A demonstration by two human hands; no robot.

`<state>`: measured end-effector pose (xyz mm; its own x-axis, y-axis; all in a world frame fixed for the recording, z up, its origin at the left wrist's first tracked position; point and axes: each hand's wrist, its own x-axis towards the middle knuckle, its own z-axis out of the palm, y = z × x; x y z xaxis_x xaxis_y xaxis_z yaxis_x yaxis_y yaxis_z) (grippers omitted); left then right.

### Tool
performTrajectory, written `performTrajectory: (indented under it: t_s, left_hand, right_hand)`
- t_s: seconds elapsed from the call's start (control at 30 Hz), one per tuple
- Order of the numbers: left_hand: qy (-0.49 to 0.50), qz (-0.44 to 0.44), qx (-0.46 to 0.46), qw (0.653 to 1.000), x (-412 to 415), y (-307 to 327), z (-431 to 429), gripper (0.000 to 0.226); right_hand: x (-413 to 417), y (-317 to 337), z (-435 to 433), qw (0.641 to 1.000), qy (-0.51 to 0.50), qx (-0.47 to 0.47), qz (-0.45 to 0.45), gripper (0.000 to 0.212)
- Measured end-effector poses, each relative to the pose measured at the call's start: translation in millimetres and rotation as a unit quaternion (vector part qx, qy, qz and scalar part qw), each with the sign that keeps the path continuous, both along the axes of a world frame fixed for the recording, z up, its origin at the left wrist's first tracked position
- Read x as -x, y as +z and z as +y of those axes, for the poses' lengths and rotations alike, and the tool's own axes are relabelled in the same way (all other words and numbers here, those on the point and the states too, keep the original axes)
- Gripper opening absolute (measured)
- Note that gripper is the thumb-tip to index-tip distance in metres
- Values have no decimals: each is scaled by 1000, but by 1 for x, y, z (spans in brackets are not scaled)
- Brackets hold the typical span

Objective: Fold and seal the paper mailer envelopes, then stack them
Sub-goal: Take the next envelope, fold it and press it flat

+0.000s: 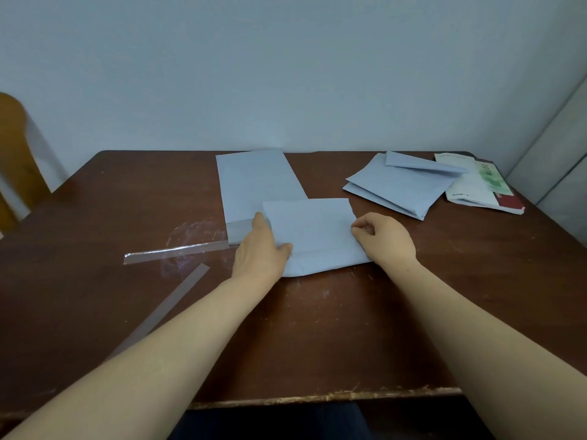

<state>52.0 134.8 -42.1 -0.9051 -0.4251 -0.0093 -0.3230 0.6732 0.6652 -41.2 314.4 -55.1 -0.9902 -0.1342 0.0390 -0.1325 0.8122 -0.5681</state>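
Observation:
A folded light-blue paper mailer (313, 236) lies on the brown table (95, 201) in front of me. My left hand (260, 249) holds its left edge, thumb on top and fingers tucked under. At its right edge my right hand (386, 238) pinches the paper with curled fingers. Behind it an unfolded mailer (257, 182) lies flat and long, partly under the folded one. A small stack of folded mailers (400, 185) sits at the back right.
Two clear peel-off strips (174, 250) (171, 304) and a crumpled bit of clear film lie on the left of the table. A booklet with a green and red cover (482, 185) lies at the far right corner. A wooden chair back (16, 154) stands at the left.

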Motion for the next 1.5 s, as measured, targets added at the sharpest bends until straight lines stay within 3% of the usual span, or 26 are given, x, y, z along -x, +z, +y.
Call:
performTrajectory:
  t_s: [0.23,0.33,0.4,0.47,0.57,0.67,0.73,0.83,0.9,1.0,1.13,1.23,1.3,1.37,1.5]
  left_hand:
    - [8,-15,5,1000,-1,1,1,54]
    - [3,-26,1,1000,-2,4,2,67]
    - [-2,-13,33,999,-3,8,1,78]
    - [-17,31,111,993,-3,17,1,69]
    - [-151,67,155,974,3,26,1,43]
    - [-330,-66,205,919,6,25,9,38]
    - [-359,-137,237,892,6,23,13,41]
    - [-345,-120,292,884,3,18,19,38]
    - [-321,-96,303,892,0,17,26,34]
    - [-285,-109,272,912,-8,21,42,32]
    - [-294,-122,187,929,-20,31,70,38]
    - [-283,-130,59,948,-21,34,84,29]
    - [-228,-40,113,966,-11,35,74,25]
    - [-224,21,195,955,6,27,56,26]
    - [-310,-76,250,914,20,2,42,55]
  right_hand:
    - [-1,1,-2,1000,-7,-22,-3,23]
    - [-2,0,-1,1000,1,-9,3,22]
    - [-3,0,2,999,28,18,1,19]
    - [-4,3,9,995,82,48,-20,14]
    - [-3,14,25,980,168,75,-77,8]
    - [0,22,34,973,190,68,-116,9]
    - [0,23,35,982,161,51,-78,11]
    - [-4,31,34,999,16,-38,-27,39]
    - [-9,40,35,988,-48,-96,-109,46]
    - [-17,49,34,970,-36,-52,-236,51]
    - [-8,42,30,989,57,18,-138,60]
    - [-3,32,24,987,121,60,-85,43]
    - [-4,25,21,984,156,66,-56,32]
    - [-8,23,21,982,174,63,-30,27]
    - [-13,21,39,994,97,44,34,34]
